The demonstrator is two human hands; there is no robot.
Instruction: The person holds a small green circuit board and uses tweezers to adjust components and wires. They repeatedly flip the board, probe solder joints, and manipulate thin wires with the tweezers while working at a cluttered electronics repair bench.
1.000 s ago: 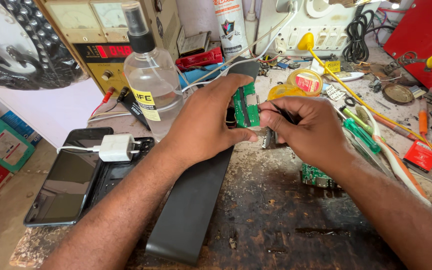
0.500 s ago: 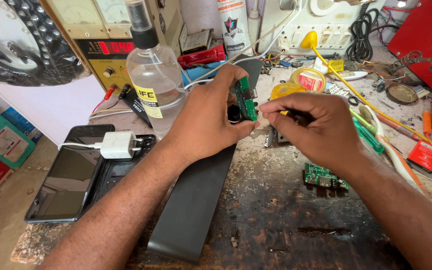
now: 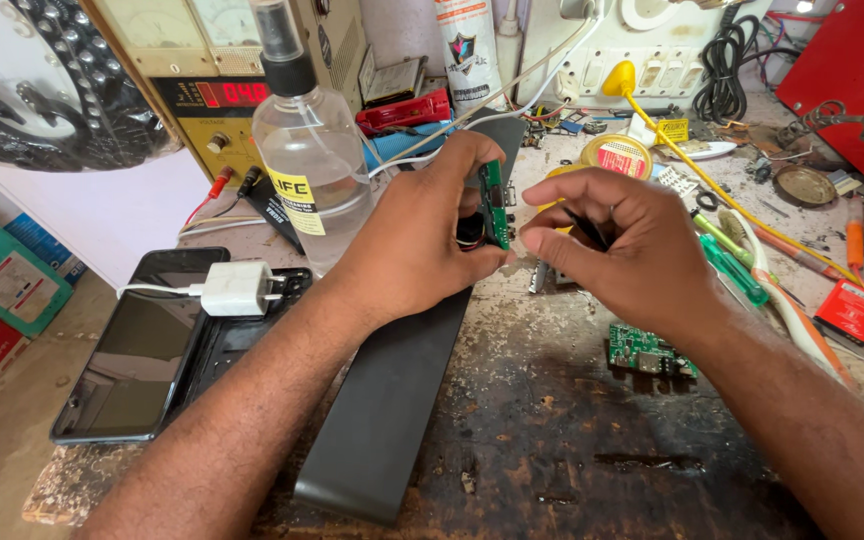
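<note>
Just above the long black casing [image 3: 392, 400], your left hand [image 3: 417, 245] pinches a small green circuit board [image 3: 493, 205] upright, while your right hand [image 3: 632, 250] grips a thin dark tool [image 3: 586, 228] beside it.

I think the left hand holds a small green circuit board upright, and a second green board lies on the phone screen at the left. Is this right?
Not quite. The left hand does hold the small green circuit board upright, but the second green board lies on the worn bench top at the right, under the right forearm, not on the phone. The head view shows this.
</note>
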